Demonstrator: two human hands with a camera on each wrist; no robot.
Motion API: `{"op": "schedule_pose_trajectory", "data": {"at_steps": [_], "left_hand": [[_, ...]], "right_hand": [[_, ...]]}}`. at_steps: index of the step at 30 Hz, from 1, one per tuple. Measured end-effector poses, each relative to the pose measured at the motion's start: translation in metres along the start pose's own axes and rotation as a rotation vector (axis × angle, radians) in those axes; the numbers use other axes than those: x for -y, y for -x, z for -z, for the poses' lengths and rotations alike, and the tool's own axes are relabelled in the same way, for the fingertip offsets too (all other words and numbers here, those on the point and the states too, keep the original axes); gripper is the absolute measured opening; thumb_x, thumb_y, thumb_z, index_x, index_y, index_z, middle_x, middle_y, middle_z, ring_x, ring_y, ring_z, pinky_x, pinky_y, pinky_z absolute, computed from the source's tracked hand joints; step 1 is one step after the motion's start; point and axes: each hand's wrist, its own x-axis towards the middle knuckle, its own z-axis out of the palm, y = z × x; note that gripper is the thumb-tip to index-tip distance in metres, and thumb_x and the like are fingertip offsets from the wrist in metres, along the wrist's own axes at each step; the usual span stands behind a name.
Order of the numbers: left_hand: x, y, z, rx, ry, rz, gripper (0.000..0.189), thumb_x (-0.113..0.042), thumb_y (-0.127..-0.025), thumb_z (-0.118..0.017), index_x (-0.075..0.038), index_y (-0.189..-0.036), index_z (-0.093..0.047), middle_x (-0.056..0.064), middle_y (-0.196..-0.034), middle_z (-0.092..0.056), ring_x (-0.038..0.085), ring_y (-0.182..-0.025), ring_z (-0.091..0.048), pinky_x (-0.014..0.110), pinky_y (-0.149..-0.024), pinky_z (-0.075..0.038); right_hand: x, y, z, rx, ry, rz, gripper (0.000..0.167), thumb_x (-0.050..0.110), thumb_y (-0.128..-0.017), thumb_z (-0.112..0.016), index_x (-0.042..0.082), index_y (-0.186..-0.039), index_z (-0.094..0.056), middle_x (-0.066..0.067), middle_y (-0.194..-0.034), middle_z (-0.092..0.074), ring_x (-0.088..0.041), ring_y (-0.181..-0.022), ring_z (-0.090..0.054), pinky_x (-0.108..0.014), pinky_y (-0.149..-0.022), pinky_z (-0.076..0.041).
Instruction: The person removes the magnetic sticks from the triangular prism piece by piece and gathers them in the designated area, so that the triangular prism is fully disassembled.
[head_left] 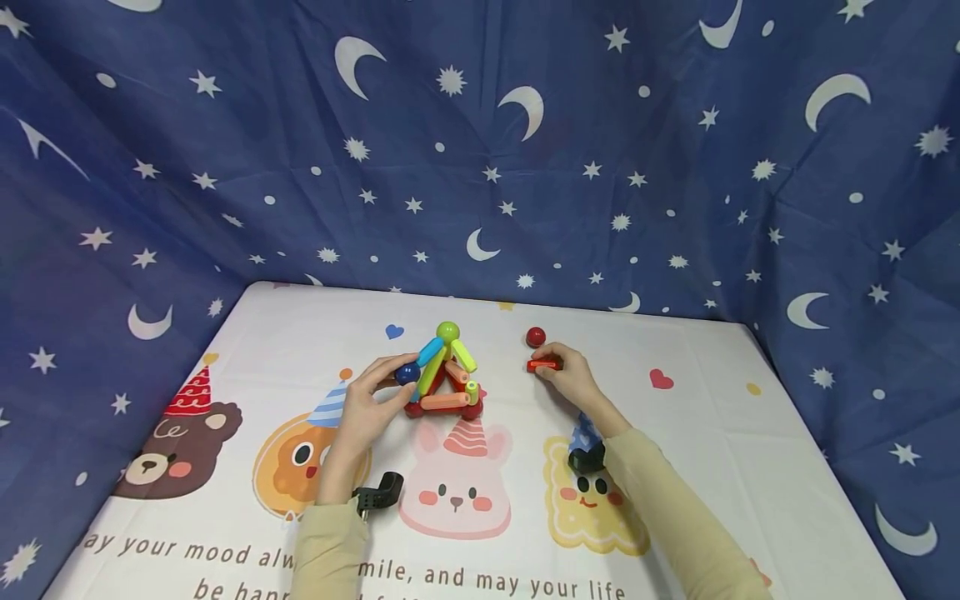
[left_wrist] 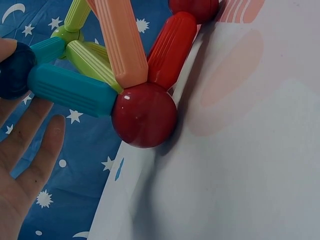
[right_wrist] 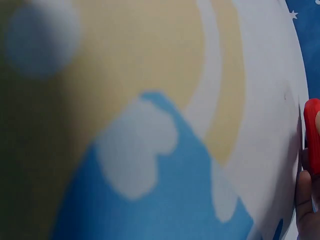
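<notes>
My left hand (head_left: 366,414) pinches a dark blue ball (head_left: 407,373) at the left of a structure of ridged magnetic rods and balls. In the left wrist view, blue rods join that blue ball (left_wrist: 15,71) to a green ball and a dark red ball (left_wrist: 144,115). The green ball (head_left: 447,332) tops the structure. Green rods slope down from it, and a peach rod (head_left: 445,402) lies between two red balls at the base. Well to the right, my right hand (head_left: 573,379) pinches a red rod (head_left: 543,365) by its side, just above or on the table; which, I cannot tell.
A loose red ball (head_left: 536,337) sits on the table just beyond my right hand. The white tablecloth (head_left: 697,467) carries printed cartoon animals and lettering. A blue curtain (head_left: 570,200) with moons and stars rises behind the table's far edge. Black wrist cameras (head_left: 381,493) hang near both forearms.
</notes>
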Motion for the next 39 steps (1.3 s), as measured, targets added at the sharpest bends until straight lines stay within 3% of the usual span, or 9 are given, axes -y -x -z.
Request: {"op": "schedule_pose_trajectory", "data": {"at_steps": [7,20,29,39], "left_hand": [[0.001,0.000,0.000,0.004,0.010,0.001,0.037,0.002,-0.087,-0.065,0.001,-0.124,-0.062,0.020,-0.123,-0.062,0.018,-0.102,-0.060,0.015,-0.089,-0.050],[0.003,0.000,0.000,-0.005,-0.004,0.000,0.037,0.003,-0.086,-0.065,0.000,-0.123,-0.063,0.019,-0.123,-0.062,0.016,-0.102,-0.061,0.012,-0.088,-0.050],[0.002,-0.001,-0.001,0.000,-0.026,0.020,0.037,0.001,-0.087,-0.065,-0.001,-0.124,-0.063,0.017,-0.125,-0.062,0.011,-0.103,-0.060,0.028,-0.091,-0.053],[0.000,0.000,-0.001,0.003,-0.037,0.037,0.038,0.001,-0.087,-0.065,-0.002,-0.124,-0.063,0.017,-0.125,-0.062,0.014,-0.103,-0.060,0.031,-0.093,-0.053]], "right_hand": [[0.001,0.000,-0.002,-0.015,0.042,0.028,0.023,-0.003,-0.083,-0.068,0.003,-0.105,-0.068,-0.017,-0.111,-0.067,-0.029,-0.097,-0.058,-0.039,-0.090,-0.048],[-0.001,0.003,0.001,-0.027,0.031,-0.005,0.028,-0.006,-0.085,-0.064,0.003,-0.111,-0.066,-0.016,-0.118,-0.064,-0.032,-0.106,-0.058,-0.046,-0.102,-0.046],[-0.001,0.006,0.005,-0.062,0.041,-0.025,0.027,-0.002,-0.085,-0.064,0.005,-0.112,-0.066,-0.016,-0.114,-0.065,-0.031,-0.101,-0.058,-0.045,-0.097,-0.049],[0.007,0.009,0.011,-0.150,-0.014,-0.015,0.027,-0.002,-0.086,-0.061,0.005,-0.111,-0.065,-0.015,-0.107,-0.067,-0.029,-0.097,-0.059,-0.037,-0.086,-0.052]]}}
